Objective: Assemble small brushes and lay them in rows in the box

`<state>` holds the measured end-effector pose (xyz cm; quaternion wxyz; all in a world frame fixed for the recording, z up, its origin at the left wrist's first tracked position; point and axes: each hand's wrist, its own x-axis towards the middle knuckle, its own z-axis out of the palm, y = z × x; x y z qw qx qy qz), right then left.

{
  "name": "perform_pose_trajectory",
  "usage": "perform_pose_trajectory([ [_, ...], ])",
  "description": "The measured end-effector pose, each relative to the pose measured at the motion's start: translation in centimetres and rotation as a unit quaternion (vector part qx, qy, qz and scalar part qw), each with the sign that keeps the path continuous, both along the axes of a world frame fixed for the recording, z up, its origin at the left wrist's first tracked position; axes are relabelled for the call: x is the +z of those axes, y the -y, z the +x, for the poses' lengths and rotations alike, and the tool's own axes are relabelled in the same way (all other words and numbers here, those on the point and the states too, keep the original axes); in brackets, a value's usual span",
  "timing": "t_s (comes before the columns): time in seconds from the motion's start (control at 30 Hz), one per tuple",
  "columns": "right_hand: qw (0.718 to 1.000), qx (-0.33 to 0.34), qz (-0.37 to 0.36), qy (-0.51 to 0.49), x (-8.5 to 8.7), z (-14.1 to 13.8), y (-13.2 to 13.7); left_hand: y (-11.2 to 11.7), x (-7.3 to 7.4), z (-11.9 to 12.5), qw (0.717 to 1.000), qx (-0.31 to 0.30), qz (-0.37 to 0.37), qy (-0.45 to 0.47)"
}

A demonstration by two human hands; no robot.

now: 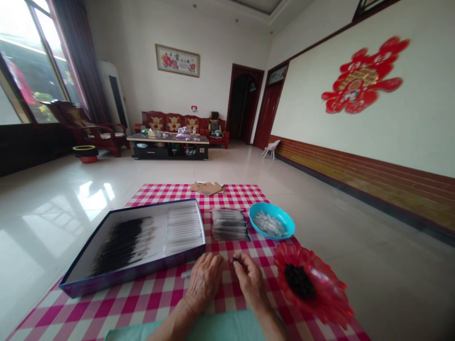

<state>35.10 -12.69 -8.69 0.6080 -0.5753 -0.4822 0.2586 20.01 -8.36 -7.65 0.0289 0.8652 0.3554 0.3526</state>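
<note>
Heads-up on this setup: the main risk is the small dark piece (pixel 234 260) pinched in the fingers of the right hand (pixel 250 279), since it could easily be lost against the busy pattern of the pink-and-white checked cloth (pixel 149 300) if dropped. The left hand (pixel 204 279) is held just apart from the right, curled down on the cloth with nothing visibly gripped. The hands are close to the front wall of the blue-rimmed box tray (pixel 131 270), so a careless knock could disturb its neat rows. The heap of dark bits (pixel 299 282) in the red flower-shaped dish (pixel 330 303) could also be spilled if the dish is clipped by the right forearm, as it's sitting right by that arm. Count-wise, two hands, one tray, one dish and one blue bowl (pixel 272 220) are seen, plus two groups in the tray: dark-tipped sticks (pixel 122 246) and pale thin sticks (pixel 183 229). One loose stack of sticks (pixel 229 225) is laid beside the tray, but individual sticks can't be reliably counted, and neither can the white bits (pixel 268 223) in the bowl.
</note>
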Motion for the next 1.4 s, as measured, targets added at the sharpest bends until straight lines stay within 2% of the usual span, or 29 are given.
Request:
perform_pose_trajectory([
  [0.13, 0.999, 0.003, 0.022, 0.025, 0.9, -0.7, 0.7, -0.4, -0.6, -0.1, 1.0, -0.011, 0.014, 0.006],
  [0.3, 0.993, -0.018, 0.05, 0.102, 4.2, -0.7, 1.6, -0.8, -1.3, 0.0, 0.999, -0.029, 0.021, 0.013],
  [0.4, 0.979, -0.052, 0.052, 0.189, 6.5, 1.0, 2.2, -0.8, -1.4, 0.0, 0.999, -0.031, 0.021, 0.017],
  [0.5, 0.957, -0.084, 0.024, 0.276, 7.7, 4.3, 3.3, -0.7, -1.3, 0.0, 0.999, -0.03, 0.018, 0.019],
  [0.57, 0.933, -0.107, -0.017, 0.343, 7.5, 7.3, 4.4, -0.5, -1.1, 0.0, 0.999, -0.029, 0.013, 0.016],
  [0.7, 0.876, -0.183, -0.104, 0.433, 5.5, 13.1, 6.7, -0.4, -0.8, 0.2, 1.0, -0.025, 0.005, 0.016],
  [0.8, 0.863, -0.206, -0.119, 0.446, 4.7, 15.0, 7.6, -0.3, -0.7, 0.3, 0.999, -0.02, 0.012, 0.022],
  [0.87, 0.875, -0.21, -0.095, 0.426, 5.1, 14.2, 7.4, -0.2, -0.7, 0.3, 0.999, -0.016, 0.016, 0.023],
  [0.93, 0.9, -0.19, -0.056, 0.388, 6.0, 11.8, 6.7, -0.2, -0.6, 0.4, 0.999, -0.018, 0.016, 0.023],
  [1.07, 0.961, -0.037, 0.008, 0.274, 7.2, 4.9, 3.9, -0.1, -0.2, 0.4, 0.999, -0.031, 0.014, 0.022],
  [1.13, 0.972, 0.021, 0.014, 0.234, 6.7, 2.1, 2.6, 0.0, -0.1, 0.4, 0.999, -0.033, 0.014, 0.021],
  [1.2, 0.976, 0.047, 0.013, 0.212, 5.8, 0.5, 1.6, 0.1, 0.0, 0.4, 0.999, -0.034, 0.007, 0.019],
  [1.4, 0.988, 0.029, -0.003, 0.149, 2.9, -0.1, 0.6, 0.1, 0.2, 0.3, 0.999, -0.05, -0.019, 0.009],
])
